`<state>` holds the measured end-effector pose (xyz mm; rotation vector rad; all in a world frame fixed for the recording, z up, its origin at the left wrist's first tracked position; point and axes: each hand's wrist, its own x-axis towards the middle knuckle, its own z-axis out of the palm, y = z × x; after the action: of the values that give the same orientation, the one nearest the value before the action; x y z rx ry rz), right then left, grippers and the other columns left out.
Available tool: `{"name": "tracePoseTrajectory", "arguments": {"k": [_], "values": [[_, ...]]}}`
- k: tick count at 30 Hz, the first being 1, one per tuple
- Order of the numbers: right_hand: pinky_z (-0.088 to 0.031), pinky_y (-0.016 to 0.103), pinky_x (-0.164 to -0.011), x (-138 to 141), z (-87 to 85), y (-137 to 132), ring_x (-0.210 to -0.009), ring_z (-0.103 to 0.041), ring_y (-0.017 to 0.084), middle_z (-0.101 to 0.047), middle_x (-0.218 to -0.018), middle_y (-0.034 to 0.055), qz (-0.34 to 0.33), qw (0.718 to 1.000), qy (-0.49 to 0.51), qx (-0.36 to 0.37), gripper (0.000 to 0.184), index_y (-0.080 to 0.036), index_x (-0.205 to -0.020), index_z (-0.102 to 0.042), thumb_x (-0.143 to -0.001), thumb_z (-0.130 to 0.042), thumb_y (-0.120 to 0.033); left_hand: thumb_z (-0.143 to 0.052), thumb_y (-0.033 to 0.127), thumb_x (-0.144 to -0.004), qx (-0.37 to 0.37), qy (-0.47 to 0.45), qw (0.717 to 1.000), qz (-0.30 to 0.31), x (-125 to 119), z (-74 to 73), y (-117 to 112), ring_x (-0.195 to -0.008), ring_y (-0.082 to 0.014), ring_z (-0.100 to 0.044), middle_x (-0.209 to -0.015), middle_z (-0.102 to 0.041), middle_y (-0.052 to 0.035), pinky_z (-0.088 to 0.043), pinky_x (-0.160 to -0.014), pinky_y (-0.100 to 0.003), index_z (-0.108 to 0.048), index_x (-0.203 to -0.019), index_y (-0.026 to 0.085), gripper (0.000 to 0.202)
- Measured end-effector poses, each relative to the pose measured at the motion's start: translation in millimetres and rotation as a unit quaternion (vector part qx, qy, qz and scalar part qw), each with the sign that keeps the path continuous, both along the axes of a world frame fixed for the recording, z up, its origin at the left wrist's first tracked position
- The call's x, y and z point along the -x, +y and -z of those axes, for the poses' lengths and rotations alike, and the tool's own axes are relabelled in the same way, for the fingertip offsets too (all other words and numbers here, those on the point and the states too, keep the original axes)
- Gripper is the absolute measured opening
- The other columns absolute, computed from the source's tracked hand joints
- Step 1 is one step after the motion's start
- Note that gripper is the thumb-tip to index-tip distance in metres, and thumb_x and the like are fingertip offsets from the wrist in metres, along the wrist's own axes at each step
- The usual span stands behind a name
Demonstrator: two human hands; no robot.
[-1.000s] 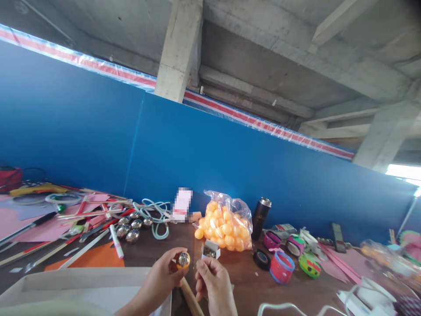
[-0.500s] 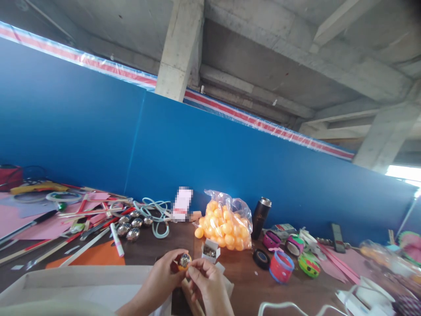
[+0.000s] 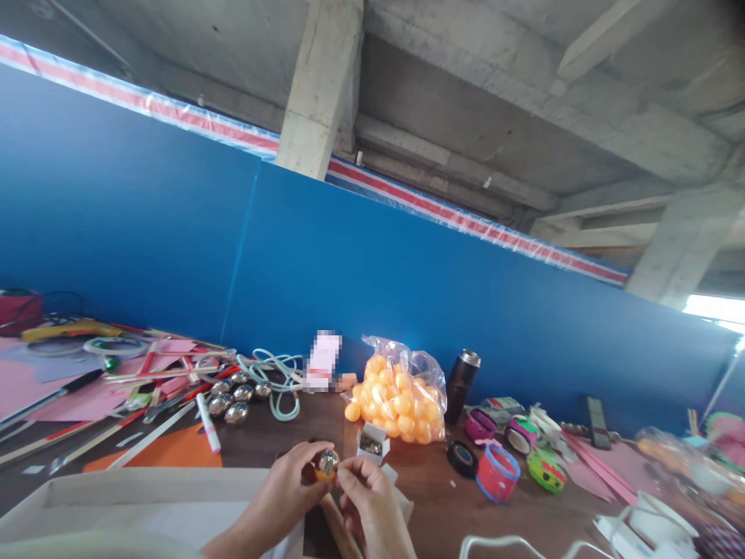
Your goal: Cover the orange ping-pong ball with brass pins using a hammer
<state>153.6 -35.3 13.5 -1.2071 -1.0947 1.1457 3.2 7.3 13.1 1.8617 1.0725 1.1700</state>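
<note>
Bottom centre of the frame, my left grip (image 3: 292,480) is curled around a silver ball (image 3: 327,461) with an orange piece (image 3: 324,474) beneath; my right grip (image 3: 372,497) pinches right beside, on what I can't tell!

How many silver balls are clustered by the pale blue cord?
6 silver balls: two at back, two in the middle, one in front, one rightmost. More may be hidden.
</note>
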Motion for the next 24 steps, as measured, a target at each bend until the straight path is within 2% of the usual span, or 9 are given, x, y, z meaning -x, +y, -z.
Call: {"name": "tracePoseTrajectory", "arguments": {"k": [11, 24], "values": [[-0.02, 0.013, -0.033, 1.4, -2.9, -1.9, -0.033, -0.031, 0.0, -0.049, -0.047, -0.008, -0.023, 0.998, 0.059, 0.015, 0.03, -0.015, -0.074, -0.06, -0.069, -0.069, -0.043, -0.066, 0.022, -0.063, 0.006, 0.014, 0.999, 0.035, 1.9, -0.4, -0.7, -0.074, -0.0193, -0.061, -0.082, -0.067, -0.0017, -0.044, -0.065, -0.024, -0.068, -0.1, 0.022, 0.037], [-0.022, 0.013, -0.034, -1.0, 2.1, 0.3, -0.036, -0.032, 0.002, -0.049, -0.047, -0.0084, -0.038, 0.996, 0.077, 0.022, 0.03, -0.017, -0.075, -0.055, -0.069, -0.07, -0.042, -0.069, 0.034, -0.065, 0.027, 0.013, 0.997, 0.07, 3.4, 0.0, 1.0, -0.07, -0.0174, -0.058, -0.078, -0.063, -0.0004, -0.042, -0.059, -0.022, -0.068, -0.096, 0.02, 0.034]]}}
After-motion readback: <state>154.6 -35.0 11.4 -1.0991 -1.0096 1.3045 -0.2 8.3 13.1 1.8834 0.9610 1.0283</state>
